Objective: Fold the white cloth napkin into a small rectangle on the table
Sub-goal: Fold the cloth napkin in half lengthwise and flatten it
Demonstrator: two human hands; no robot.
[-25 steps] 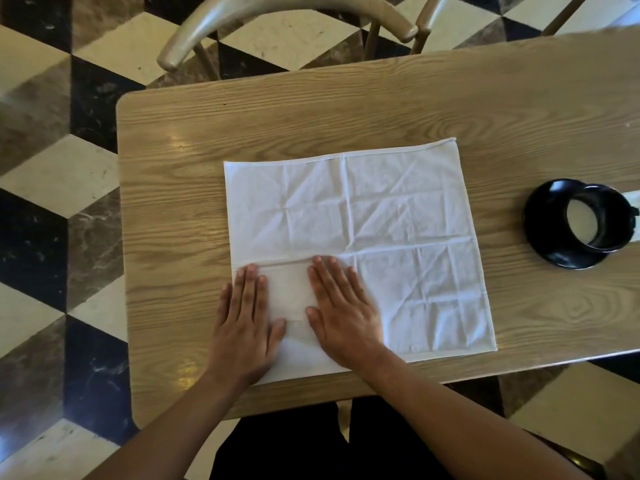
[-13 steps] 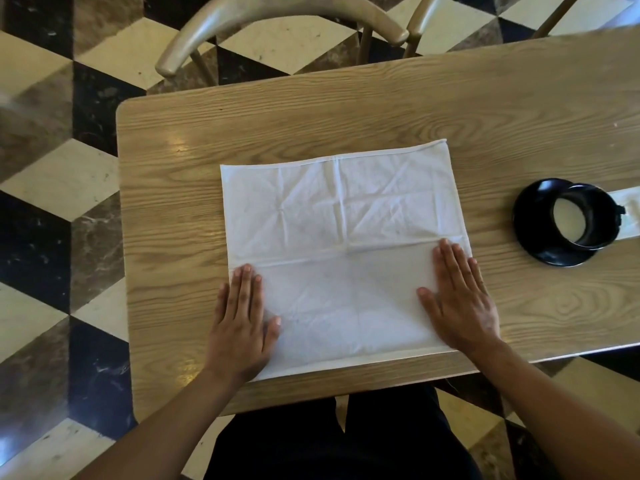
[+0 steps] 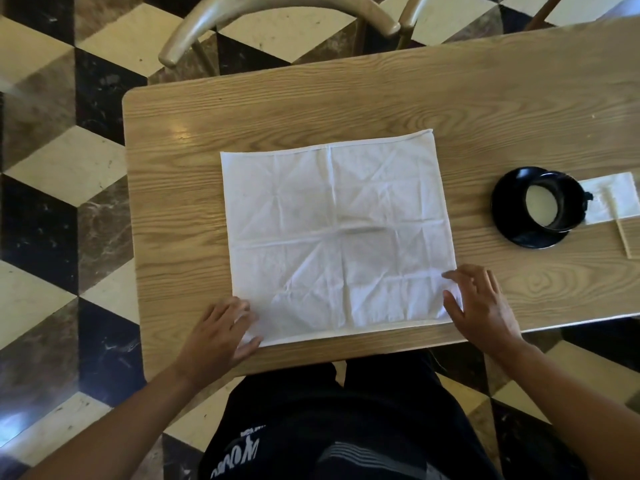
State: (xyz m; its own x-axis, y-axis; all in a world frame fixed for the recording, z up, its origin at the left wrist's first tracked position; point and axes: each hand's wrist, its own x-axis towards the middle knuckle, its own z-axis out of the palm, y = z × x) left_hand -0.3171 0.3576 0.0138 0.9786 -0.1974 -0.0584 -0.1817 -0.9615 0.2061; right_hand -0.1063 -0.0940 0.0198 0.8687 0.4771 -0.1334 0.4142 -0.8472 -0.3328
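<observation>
Both hands slid off the napkin [image 3: 332, 237] face to its near corners. Left hand [image 3: 216, 336], lower left of center: fingers curled, thumb under corner, prob. pinching it. Right hand [image 3: 479, 306]: fingers loosely spread on right corner. Napkin flat mid-tabletop [image 3: 346, 105]. Black cup [image 3: 550, 207] on saucer w/ paper at right edge, well apart.

The white napkin [image 3: 337, 237] lies flat on the wooden table [image 3: 485, 109], the left hand [image 3: 221, 332] and right hand [image 3: 481, 306] touching its near corners.
</observation>
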